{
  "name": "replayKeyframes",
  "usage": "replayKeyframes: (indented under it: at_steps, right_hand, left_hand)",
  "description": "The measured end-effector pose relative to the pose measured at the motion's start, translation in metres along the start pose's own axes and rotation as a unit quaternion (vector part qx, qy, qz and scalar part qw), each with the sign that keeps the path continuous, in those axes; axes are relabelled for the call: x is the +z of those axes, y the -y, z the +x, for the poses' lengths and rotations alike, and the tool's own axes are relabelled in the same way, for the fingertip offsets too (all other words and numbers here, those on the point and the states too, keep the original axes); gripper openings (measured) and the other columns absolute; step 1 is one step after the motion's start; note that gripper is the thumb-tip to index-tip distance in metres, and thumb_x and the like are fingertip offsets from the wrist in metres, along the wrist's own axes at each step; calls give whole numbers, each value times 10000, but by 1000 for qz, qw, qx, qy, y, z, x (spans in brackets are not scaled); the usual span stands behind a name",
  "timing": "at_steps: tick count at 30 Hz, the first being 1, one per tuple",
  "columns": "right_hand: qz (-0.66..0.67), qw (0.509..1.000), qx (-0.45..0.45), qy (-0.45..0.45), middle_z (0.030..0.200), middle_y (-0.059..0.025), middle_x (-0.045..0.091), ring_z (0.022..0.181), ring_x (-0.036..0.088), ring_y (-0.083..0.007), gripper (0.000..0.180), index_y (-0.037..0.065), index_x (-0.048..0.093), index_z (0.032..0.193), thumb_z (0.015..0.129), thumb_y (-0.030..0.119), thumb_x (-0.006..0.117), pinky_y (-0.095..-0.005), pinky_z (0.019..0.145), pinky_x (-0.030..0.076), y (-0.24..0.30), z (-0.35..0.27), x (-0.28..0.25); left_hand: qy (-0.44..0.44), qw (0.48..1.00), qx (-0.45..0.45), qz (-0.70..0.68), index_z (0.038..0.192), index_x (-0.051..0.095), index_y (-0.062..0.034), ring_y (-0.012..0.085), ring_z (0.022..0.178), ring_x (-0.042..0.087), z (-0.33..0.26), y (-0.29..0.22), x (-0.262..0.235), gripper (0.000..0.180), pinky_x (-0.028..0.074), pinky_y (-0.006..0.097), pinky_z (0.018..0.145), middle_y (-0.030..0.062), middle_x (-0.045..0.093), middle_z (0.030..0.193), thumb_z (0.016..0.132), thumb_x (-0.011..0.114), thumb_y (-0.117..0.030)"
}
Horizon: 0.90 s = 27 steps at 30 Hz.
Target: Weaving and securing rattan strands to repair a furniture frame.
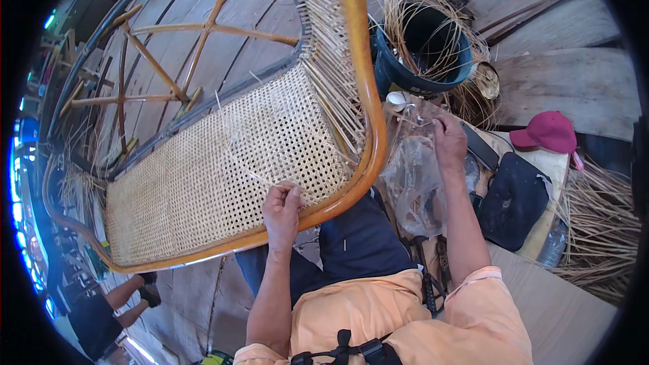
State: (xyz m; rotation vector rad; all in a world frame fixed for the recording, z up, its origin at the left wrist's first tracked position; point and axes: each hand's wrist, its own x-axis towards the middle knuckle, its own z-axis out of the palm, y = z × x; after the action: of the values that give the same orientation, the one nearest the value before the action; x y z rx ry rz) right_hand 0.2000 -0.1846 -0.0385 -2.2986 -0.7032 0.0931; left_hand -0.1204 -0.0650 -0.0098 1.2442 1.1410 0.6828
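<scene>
A curved orange rattan frame [368,94] with a woven cane panel [223,169] lies across my lap. My left hand [282,208] rests on the panel's near edge by the frame, fingers pinched on a thin cane strand. My right hand [449,140] reaches to the right and grips a crumpled clear plastic bag [412,182] at its top. Loose unwoven cane strips [331,61] fan along the frame's upper part.
A dark blue bucket [422,47] filled with cane strands stands behind the bag. A red cap [546,132] and a dark pouch [514,199] lie on a board to the right, beside a pile of cane [602,230]. Another person's legs [128,294] show at lower left.
</scene>
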Motion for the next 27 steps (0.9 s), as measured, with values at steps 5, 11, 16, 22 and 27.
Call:
replayKeyframes:
  at_steps: [5, 11, 16, 22, 27]
  right_hand:
    - [21, 983, -150, -100, 828, -109, 629, 737, 612, -208, 164, 38, 622, 992, 840, 78, 577, -287, 685, 467, -9, 1, -9]
    - [320, 942, 93, 46, 752, -8, 588, 623, 531, -50, 124, 13, 593, 969, 878, 89, 557, -182, 564, 408, 41, -14, -59]
    - [403, 901, 91, 135, 721, -14, 593, 604, 521, -58, 101, 8, 592, 940, 881, 80, 552, -181, 552, 399, 79, -32, -91]
    - [521, 826, 109, 187, 735, -35, 607, 601, 546, -84, 121, 0, 586, 949, 880, 97, 563, -201, 555, 419, 87, -43, -96]
    - [497, 859, 122, 25, 740, -41, 610, 591, 549, -89, 121, 7, 584, 956, 875, 95, 568, -205, 537, 416, 61, -9, -82]
  left_hand:
    - [10, 1000, -7, -18, 910, 570, -24, 44, 620, 511, -1, -3, -4, 67, 436, 180, 586, 7, 577, 762, 888, 557, -86]
    - [153, 988, 29, 21, 882, 616, -32, 139, 970, 547, -23, -39, 21, 58, 444, 250, 809, 105, 555, 1120, 830, 604, -54]
    - [336, 919, 185, 89, 878, 621, -45, 174, 1148, 467, -14, -78, 82, 76, 407, 281, 885, 126, 434, 1305, 803, 630, -42]
    - [389, 916, 61, -76, 911, 608, -19, 132, 979, 528, -17, -50, 119, 104, 428, 265, 835, 104, 461, 1270, 820, 626, -68]
    - [343, 933, -33, 103, 892, 601, 8, 120, 935, 545, -43, -31, 111, 106, 433, 255, 823, 114, 562, 1116, 837, 591, -82]
